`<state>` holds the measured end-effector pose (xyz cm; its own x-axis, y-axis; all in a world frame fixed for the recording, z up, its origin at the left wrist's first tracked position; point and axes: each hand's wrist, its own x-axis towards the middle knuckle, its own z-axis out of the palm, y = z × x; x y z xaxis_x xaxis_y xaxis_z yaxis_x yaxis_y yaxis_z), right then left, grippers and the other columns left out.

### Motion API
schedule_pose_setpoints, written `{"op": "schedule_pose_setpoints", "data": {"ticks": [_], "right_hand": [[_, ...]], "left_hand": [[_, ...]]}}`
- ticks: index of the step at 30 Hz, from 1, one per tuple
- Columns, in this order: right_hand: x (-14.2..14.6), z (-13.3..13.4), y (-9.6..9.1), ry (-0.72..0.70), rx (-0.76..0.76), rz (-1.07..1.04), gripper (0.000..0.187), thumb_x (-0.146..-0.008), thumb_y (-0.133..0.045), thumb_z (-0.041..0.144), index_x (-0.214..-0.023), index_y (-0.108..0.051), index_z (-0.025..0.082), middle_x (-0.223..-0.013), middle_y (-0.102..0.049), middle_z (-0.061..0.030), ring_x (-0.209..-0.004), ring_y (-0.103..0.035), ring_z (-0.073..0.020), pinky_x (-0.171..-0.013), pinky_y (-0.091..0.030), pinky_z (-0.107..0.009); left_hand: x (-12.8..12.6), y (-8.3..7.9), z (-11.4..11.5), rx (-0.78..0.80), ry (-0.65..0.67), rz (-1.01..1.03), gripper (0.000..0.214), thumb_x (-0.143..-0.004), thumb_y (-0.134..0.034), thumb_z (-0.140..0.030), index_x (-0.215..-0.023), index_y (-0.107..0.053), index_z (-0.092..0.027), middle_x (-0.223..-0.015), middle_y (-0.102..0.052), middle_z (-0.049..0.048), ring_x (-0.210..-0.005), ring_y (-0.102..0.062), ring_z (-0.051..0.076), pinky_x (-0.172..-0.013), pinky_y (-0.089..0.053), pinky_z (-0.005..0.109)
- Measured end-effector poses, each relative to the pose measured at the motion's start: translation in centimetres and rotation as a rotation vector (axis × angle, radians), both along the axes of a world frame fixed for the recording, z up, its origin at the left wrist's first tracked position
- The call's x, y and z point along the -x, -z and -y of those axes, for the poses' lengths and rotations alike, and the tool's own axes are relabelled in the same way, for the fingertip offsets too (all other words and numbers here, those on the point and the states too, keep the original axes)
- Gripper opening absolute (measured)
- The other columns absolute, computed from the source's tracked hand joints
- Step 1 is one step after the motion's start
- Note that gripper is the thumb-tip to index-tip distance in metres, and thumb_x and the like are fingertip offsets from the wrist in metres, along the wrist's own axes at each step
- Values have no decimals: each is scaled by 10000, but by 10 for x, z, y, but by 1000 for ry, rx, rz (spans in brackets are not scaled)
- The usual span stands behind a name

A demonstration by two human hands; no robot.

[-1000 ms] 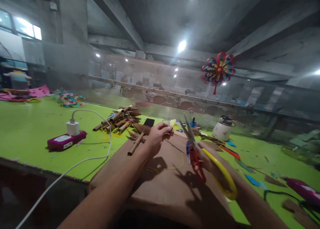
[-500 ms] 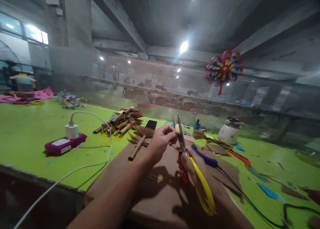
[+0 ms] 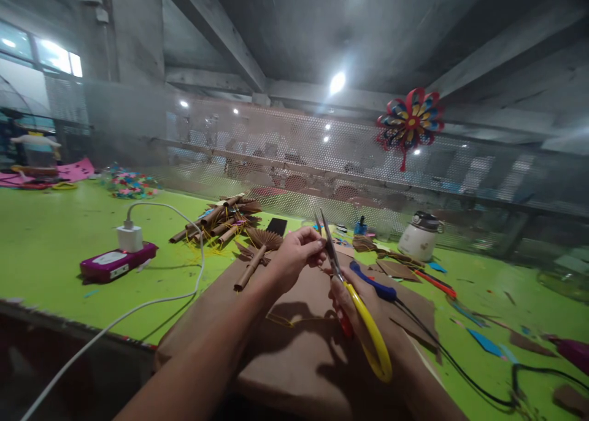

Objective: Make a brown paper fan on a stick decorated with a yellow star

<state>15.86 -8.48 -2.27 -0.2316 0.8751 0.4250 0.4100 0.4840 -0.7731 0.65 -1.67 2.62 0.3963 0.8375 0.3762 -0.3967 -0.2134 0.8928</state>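
Note:
My left hand point(image 3: 294, 255) is pinched shut on a small piece I cannot make out, held above a brown cardboard sheet point(image 3: 294, 353). My right hand point(image 3: 354, 301) grips scissors point(image 3: 350, 292) with yellow and red handles. Their blades point up and are slightly apart, right beside my left fingertips. A brown folded-paper fan on a rolled stick point(image 3: 255, 252) lies just left of my left hand.
A green table point(image 3: 55, 237) holds a pile of brown paper rolls point(image 3: 221, 218), a purple power strip point(image 3: 115, 261) with a white charger and cable, a blue-handled tool point(image 3: 372, 283) with a black cord, a white pot point(image 3: 416, 237), and paper scraps. A paper pinwheel point(image 3: 409, 123) hangs on a mesh fence.
My right hand has brought the scissors left and up, from apart at the right to right beside my left fingertips. The left hand has stayed pinched.

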Motion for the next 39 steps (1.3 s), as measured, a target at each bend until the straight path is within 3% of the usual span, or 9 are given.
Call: {"op": "schedule_pose_setpoints", "data": {"ticks": [3,13,15,17,19,21,27,39], "right_hand": [[0,4,-2,23,22,-40,257,-905,-506,333,-1126,-568,216,-1184,-561,-76,-980,-575,-189,-820,-506,-377],[3,12,-7,75,93,-122,293,-903,-516,316,-1161,-543,181,-1189,-554,-86,-981,-579,-192,-826,-502,-401],[5,13,-9,88,102,-131,278,-906,-506,337,-1130,-557,179,-1119,-583,-76,-903,-596,-171,-768,-519,-359],[8,13,-11,100,111,-136,308,-904,-478,418,-1055,-582,171,-923,-617,-48,-710,-588,-133,-612,-510,-275],[11,13,-12,111,118,-138,407,-872,-455,536,-955,-596,163,-704,-568,-8,-522,-497,-99,-454,-423,-223],[14,13,-14,120,121,-139,479,-832,-444,619,-866,-589,164,-604,-502,16,-449,-414,-83,-398,-353,-213],[15,18,-20,130,130,-123,523,-795,-414,689,-724,-531,184,-550,-442,32,-435,-367,-82,-391,-318,-210],[13,17,-17,143,153,-92,565,-788,-358,723,-723,-542,192,-540,-433,33,-401,-347,-83,-360,-307,-209]], "left_hand": [[1,0,0,-4,6,-2,170,-670,-684,-248,-696,-543,-157,-589,-554,-9,-513,-479,76,-524,-324,227],[4,-2,0,7,59,-29,218,-684,-695,-253,-746,-520,-139,-623,-583,3,-559,-516,85,-562,-358,229],[4,-2,-1,13,66,-37,213,-687,-691,-248,-746,-519,-137,-607,-580,-2,-554,-519,85,-565,-363,231],[5,-1,-2,14,77,-37,207,-687,-689,-244,-740,-521,-137,-601,-581,-1,-551,-523,85,-566,-365,233],[5,0,-3,11,86,-34,198,-691,-687,-239,-736,-522,-138,-604,-585,2,-552,-526,85,-563,-364,232],[6,1,-4,8,97,-33,188,-700,-681,-234,-736,-524,-138,-607,-590,5,-554,-529,85,-560,-361,229],[6,3,-8,1,128,-26,183,-718,-676,-241,-747,-526,-139,-615,-606,13,-558,-542,87,-554,-365,224],[12,0,-10,14,152,-60,185,-704,-684,-226,-741,-530,-130,-602,-611,17,-524,-543,82,-550,-382,227]]}}
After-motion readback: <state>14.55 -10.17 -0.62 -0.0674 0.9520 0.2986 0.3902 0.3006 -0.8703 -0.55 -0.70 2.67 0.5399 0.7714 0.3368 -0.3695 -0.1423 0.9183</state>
